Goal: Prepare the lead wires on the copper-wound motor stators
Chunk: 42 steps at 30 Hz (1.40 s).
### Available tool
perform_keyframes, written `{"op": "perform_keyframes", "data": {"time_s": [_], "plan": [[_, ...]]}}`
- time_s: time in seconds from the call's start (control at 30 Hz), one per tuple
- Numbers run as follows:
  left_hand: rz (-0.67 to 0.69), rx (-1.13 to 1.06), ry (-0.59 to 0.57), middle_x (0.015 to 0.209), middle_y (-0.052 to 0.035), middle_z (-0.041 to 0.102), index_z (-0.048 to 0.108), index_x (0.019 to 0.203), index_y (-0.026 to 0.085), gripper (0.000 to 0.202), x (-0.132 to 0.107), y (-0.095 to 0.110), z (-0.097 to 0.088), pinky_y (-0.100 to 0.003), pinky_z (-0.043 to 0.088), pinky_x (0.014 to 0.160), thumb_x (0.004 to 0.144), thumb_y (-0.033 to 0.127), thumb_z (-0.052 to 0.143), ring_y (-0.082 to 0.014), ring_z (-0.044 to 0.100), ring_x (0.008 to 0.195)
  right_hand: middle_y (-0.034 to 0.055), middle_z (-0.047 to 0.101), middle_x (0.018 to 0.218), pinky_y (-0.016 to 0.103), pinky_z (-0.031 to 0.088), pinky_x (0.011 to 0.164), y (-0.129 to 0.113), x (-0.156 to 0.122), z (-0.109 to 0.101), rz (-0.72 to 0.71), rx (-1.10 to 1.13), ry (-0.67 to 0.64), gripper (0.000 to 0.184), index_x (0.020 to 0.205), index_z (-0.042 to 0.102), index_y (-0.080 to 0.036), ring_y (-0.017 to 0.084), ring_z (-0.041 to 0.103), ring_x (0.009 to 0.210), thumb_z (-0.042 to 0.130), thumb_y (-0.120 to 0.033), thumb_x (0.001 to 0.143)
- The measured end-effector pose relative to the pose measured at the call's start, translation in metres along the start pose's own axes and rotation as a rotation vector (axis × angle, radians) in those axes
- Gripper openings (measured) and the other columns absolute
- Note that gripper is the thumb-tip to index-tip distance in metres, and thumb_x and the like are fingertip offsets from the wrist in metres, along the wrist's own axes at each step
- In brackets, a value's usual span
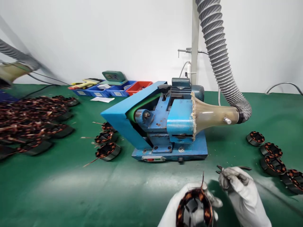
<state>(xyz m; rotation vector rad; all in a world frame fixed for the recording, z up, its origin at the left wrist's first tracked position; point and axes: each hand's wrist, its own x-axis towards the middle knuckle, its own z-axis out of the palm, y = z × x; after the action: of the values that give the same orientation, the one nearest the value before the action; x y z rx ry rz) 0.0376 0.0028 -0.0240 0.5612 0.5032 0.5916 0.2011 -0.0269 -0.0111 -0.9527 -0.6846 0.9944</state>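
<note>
The left hand (176, 205), gloved, is curled around a wound stator (194, 208) at the lower edge of the view; one copper lead (203, 180) stands up from it. The right hand (236, 186), gloved, is closed on a small dark hand tool (220, 169) just beside the stator.

Four stators (272, 157) without long leads lie at right. A large pile (30, 123) with trailing wires lies at left, so most of the work appears outstanding.

The green bench mat (71, 189) carries a blue belt machine (165, 126) with extraction hose (220, 63). Plastic bins (113, 90) stand against the white wall (94, 31).
</note>
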Motion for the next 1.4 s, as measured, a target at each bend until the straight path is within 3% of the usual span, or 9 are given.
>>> {"op": "perform_keyframes", "data": {"time_s": [0.17, 0.27, 0.47, 0.67, 0.8, 0.9, 1.07, 1.17, 1.4], "plan": [[0.147, -0.083, 0.045, 0.088, -0.0057, 0.070, 0.062, 0.103, 0.021, 0.041, -0.002, 0.001, 0.008, -0.032, 0.050, 0.076, 0.067, 0.035, 0.075, -0.0215, 0.066, 0.082, 0.0053, 0.068, 0.083, 0.034, 0.055, 0.071, -0.002, -0.013, 0.004, -0.162, -0.124, -0.244, 0.019, 0.085, 0.074, -0.030, 0.024, 0.065, 0.082, 0.076, -0.043, 0.071], [0.128, -0.092, -0.018, 0.104, -0.0092, 0.067, 0.059, 0.115, 0.021, 0.058, -0.012, 0.007, 0.010, -0.038, 0.047, 0.089, 0.064, 0.043, 0.076, -0.0294, 0.062, 0.102, 0.0068, 0.065, 0.110, 0.036, 0.052, 0.086, -0.022, -0.014, 0.007, -0.161, -0.440, -0.467, 0.047, 0.108, 0.069, -0.035, 0.028, 0.061, 0.104, 0.083, -0.025, 0.064], [0.083, -0.022, -0.062, 0.115, -0.0114, 0.064, 0.060, 0.118, 0.020, 0.068, -0.020, 0.007, 0.005, -0.045, 0.042, 0.097, 0.059, 0.048, 0.079, -0.0360, 0.054, 0.116, 0.0001, 0.068, 0.090, 0.026, 0.054, 0.073, -0.039, 0.004, 0.010, -0.205, -0.513, -0.637, 0.053, 0.105, 0.070, -0.041, 0.020, 0.067, 0.080, 0.087, -0.022, 0.058], [0.043, -0.142, -0.115, 0.109, -0.0129, 0.066, 0.060, 0.118, 0.019, 0.060, -0.021, 0.005, 0.008, -0.050, 0.040, 0.098, 0.072, 0.057, 0.065, -0.0337, 0.059, 0.109, 0.0042, 0.067, 0.078, 0.025, 0.052, 0.043, -0.020, -0.007, 0.013, 0.073, -0.299, -0.452, 0.026, 0.096, 0.074, -0.029, 0.017, 0.062, 0.055, 0.072, -0.044, 0.075], [-0.014, -0.204, -0.127, 0.105, -0.0122, 0.067, 0.058, 0.118, 0.018, 0.054, -0.019, 0.006, 0.010, -0.049, 0.039, 0.098, 0.078, 0.054, 0.060, -0.0314, 0.059, 0.108, 0.0045, 0.070, 0.090, 0.026, 0.056, 0.058, -0.022, -0.012, 0.011, 0.069, -0.328, -0.379, 0.035, 0.085, 0.077, -0.033, 0.023, 0.067, 0.080, 0.089, -0.027, 0.052], [-0.070, -0.217, -0.168, 0.105, -0.0149, 0.066, 0.057, 0.119, 0.016, 0.059, -0.017, 0.002, 0.006, -0.051, 0.040, 0.095, 0.077, 0.058, 0.059, -0.0318, 0.061, 0.103, 0.0036, 0.070, 0.083, 0.025, 0.055, 0.050, -0.020, -0.009, 0.014, 0.034, -0.256, -0.362, 0.017, 0.074, 0.077, -0.031, 0.019, 0.067, 0.063, 0.086, -0.032, 0.059], [-0.076, -0.130, -0.083, 0.097, -0.0104, 0.069, 0.062, 0.108, 0.020, 0.058, -0.005, -0.008, -0.007, -0.046, 0.045, 0.090, 0.067, 0.061, 0.067, -0.0307, 0.066, 0.095, -0.0023, 0.056, 0.045, 0.014, 0.030, 0.026, -0.014, 0.000, 0.027, 0.261, 0.198, -0.115, 0.023, 0.064, 0.074, -0.020, 0.005, 0.040, 0.030, 0.083, -0.041, 0.063], [-0.072, -0.058, -0.039, 0.085, -0.0079, 0.070, 0.062, 0.106, 0.022, 0.056, 0.002, -0.005, -0.009, -0.046, 0.049, 0.084, 0.066, 0.061, 0.067, -0.0294, 0.068, 0.086, -0.0045, 0.056, 0.049, 0.011, 0.035, 0.032, -0.021, 0.006, 0.023, 0.289, 0.408, 0.072, 0.022, 0.068, 0.073, -0.022, 0.003, 0.042, 0.036, 0.085, -0.039, 0.060], [0.401, 0.673, 0.272, 0.099, -0.0051, 0.063, 0.067, 0.098, 0.025, 0.033, -0.011, 0.024, 0.013, -0.033, 0.048, 0.086, 0.072, 0.045, 0.067, -0.0220, 0.061, 0.092, 0.0061, 0.073, 0.071, 0.028, 0.055, 0.060, -0.021, 0.006, 0.039, 0.214, -0.236, -0.090, 0.013, 0.070, 0.077, -0.020, 0.019, 0.066, 0.064, 0.083, -0.025, 0.060]]}}
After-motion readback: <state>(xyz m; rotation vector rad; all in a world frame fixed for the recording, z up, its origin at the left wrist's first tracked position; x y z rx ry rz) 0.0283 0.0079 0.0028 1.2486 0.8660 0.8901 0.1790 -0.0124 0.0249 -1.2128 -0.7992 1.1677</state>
